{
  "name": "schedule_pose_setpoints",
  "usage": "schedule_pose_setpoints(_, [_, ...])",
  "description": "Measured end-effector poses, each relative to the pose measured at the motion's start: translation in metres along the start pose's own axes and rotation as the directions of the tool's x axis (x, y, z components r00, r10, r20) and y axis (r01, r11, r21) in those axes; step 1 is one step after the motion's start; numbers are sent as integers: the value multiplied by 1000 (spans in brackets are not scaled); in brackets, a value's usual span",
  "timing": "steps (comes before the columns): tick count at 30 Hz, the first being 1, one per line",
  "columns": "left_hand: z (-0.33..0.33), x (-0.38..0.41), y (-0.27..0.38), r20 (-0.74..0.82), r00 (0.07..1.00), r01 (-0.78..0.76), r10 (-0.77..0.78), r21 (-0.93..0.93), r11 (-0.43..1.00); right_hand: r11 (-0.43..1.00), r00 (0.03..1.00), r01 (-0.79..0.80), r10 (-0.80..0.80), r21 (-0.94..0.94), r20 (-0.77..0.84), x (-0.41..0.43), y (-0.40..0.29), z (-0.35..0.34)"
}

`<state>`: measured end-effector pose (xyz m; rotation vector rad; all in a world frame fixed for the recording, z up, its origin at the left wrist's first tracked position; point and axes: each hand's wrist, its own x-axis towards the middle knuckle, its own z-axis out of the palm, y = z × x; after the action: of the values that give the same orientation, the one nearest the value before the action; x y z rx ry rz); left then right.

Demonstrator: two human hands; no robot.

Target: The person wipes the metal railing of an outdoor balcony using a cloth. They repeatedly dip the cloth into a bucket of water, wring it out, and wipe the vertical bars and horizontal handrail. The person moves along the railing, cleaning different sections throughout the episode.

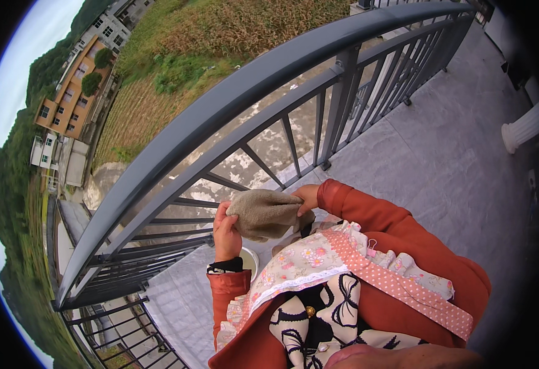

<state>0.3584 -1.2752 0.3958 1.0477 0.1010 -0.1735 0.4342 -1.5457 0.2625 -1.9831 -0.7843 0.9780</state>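
A greyish-brown cloth is stretched between my two hands, in front of a floral apron. My left hand grips its left edge, with the thumb on top. At the other end, my right hand pinches the cloth between thumb and fingers, leaving folds that run towards it. Below the cloth, a white bucket stands on the floor, partly hidden by my left forearm and the apron. Greyish liquid seems to show inside it.
A dark grey metal railing curves close in front of me, with upright bars down to the grey tiled floor. A white fluted column stands at the right. Beyond the railing lie a concrete yard, fields and an orange building.
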Motion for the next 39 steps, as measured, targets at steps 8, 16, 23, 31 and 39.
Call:
schedule_pose_setpoints(8, [5, 12, -14, 19, 995, 89, -93, 142, 986, 960, 961, -190, 139, -207, -241, -44, 11, -18])
schedule_pose_setpoints(16, [43, 36, -19, 220, 971, -3, -93, 401, 916, 727, 619, -621, 226, -293, -752, -88, 10, -29])
schedule_pose_setpoints(23, [85, 54, -7, 327, 938, -264, 117, 454, 851, 646, 720, 259, 366, 718, -589, -149, -38, -99])
schedule_pose_setpoints(31, [100, 89, 21, 204, 855, -513, 477, 472, 717, 964, 219, 221, -195, -146, -956, -110, -89, -171])
schedule_pose_setpoints(39, [51, 101, 3, -96, 843, -374, 529, 603, 705, 646, 399, -482, -440, -592, -804, -38, -82, -182])
